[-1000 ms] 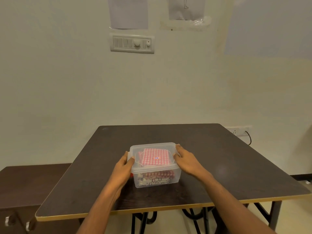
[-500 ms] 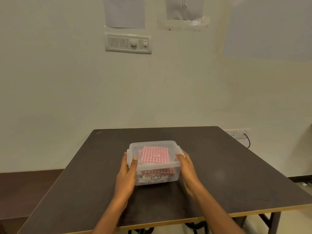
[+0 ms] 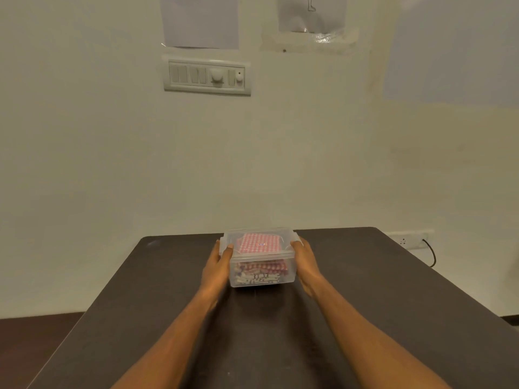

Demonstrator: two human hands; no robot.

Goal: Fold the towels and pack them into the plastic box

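Observation:
A clear plastic box [image 3: 261, 256] stands on the dark table [image 3: 365, 290], close to its far edge. Folded towels are stacked inside it, with a red-and-white checked towel [image 3: 258, 244] on top and patterned ones showing through the front wall below. My left hand [image 3: 217, 265] grips the box's left side, thumb hooked over the rim. On the opposite side my right hand [image 3: 306, 262] holds the box, its thumb at the rim corner. Both forearms stretch out across the table.
The table's far edge meets a pale wall. A switch panel [image 3: 207, 75] and taped papers hang on it. A wall socket [image 3: 404, 240] with a black cable [image 3: 431, 254] sits at the table's far right corner. A lower brown surface [image 3: 33, 338] lies to the left.
The box has moved away from me toward the table's far edge, held between both hands. My arms have stretched out with it.

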